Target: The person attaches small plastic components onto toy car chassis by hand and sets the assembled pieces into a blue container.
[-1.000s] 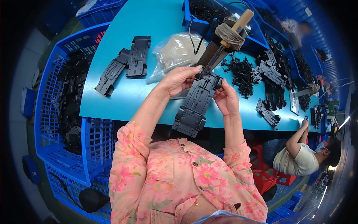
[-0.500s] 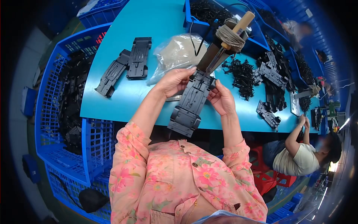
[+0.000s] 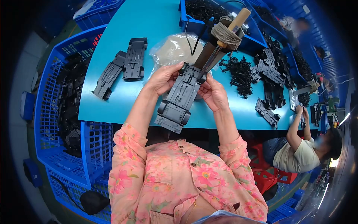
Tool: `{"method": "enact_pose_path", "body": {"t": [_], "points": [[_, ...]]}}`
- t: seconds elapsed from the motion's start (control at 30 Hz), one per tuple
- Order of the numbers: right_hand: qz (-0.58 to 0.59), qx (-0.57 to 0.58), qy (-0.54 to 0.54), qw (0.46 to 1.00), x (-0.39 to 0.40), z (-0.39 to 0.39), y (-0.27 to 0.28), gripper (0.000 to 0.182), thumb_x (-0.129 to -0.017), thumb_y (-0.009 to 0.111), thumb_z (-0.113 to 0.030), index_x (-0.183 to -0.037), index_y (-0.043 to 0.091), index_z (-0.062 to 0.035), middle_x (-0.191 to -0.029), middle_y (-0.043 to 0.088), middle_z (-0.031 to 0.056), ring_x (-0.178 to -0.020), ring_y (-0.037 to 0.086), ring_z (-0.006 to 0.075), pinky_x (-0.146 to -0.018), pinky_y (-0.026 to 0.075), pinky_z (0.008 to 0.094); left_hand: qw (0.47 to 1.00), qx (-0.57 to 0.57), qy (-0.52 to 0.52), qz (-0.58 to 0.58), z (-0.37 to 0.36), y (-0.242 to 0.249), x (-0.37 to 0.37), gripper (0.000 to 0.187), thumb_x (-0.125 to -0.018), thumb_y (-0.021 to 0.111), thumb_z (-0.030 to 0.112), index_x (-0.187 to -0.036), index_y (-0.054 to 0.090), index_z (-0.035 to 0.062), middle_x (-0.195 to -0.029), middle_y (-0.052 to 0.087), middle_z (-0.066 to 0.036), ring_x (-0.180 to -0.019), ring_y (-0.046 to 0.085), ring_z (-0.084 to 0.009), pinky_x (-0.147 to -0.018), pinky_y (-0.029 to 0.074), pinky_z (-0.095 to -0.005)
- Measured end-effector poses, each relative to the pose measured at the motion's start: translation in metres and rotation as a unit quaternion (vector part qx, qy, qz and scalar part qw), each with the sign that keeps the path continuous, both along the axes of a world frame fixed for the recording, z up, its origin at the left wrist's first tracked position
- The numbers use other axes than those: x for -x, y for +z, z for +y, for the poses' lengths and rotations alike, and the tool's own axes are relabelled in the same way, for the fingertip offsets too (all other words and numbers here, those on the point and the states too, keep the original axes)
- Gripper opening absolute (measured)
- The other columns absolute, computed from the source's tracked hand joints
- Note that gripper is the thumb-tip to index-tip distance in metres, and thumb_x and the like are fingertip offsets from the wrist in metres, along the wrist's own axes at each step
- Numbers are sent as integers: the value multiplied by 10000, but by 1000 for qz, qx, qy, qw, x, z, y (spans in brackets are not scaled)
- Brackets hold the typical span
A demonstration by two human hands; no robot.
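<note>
A black plastic toy car chassis with wheels at both ends is held tilted over the front of the table, its far end up. My left hand is closed on its far left corner, thumb near the wheel. On the other side my right hand pinches the chassis by its far right wheel. Just beyond the fingers stands a wooden-handled tool, cloth strips wound about it. Its metal rod slants down and overlaps the chassis's far end. Behind my left hand lies a clear plastic bag with something beige inside.
Two more chassis lie on the blue table at left. A blue crate full of black parts stands beside it. Small black parts are heaped at right. Further right a co-worker sits with hands at the table.
Both hands have shifted left and slightly up with the chassis, which has swung a little, its near end further left. The grip stays the same.
</note>
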State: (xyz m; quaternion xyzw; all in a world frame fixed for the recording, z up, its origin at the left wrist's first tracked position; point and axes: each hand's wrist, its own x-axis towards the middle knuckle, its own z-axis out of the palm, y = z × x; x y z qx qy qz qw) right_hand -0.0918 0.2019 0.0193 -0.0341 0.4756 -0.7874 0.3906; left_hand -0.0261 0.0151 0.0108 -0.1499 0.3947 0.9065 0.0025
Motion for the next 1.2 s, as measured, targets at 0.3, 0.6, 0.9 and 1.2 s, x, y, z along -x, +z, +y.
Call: {"method": "enact_pose_path", "body": {"t": [0.3,0.6,0.9,1.2], "points": [[23,-14,-13,1000,-4,-4,7,352,-824,604,-375,-875,609,-27,-773,636,66,-733,593,165,-669,467,281,1000,2,-3,6,-2,2,-3,280,-826,627,272,-965,578,35,-829,595,-22,-716,541,-75,-656,484,-231],[39,1,-1,999,0,-2,3,360,-841,594,-330,-935,593,17,-831,646,122,-735,617,181,-663,490,274,1000,-3,-5,7,-2,3,-2,267,-825,629,278,-938,581,40,-793,590,-10,-691,536,-71,-649,477,-231],[54,12,3,998,0,-2,2,365,-848,587,-317,-950,593,34,-836,645,134,-734,617,185,-688,495,290,1000,-2,-18,14,-4,1,-2,265,-833,619,284,-934,582,42,-803,599,-13,-699,547,-69,-646,478,-231],[61,8,13,998,2,-1,0,360,-843,590,-319,-979,579,14,-865,642,140,-753,604,192,-715,478,300,999,-6,-25,25,-5,1,-3,249,-843,607,272,-944,581,45,-827,608,-13,-724,559,-70,-672,473,-225]]}}
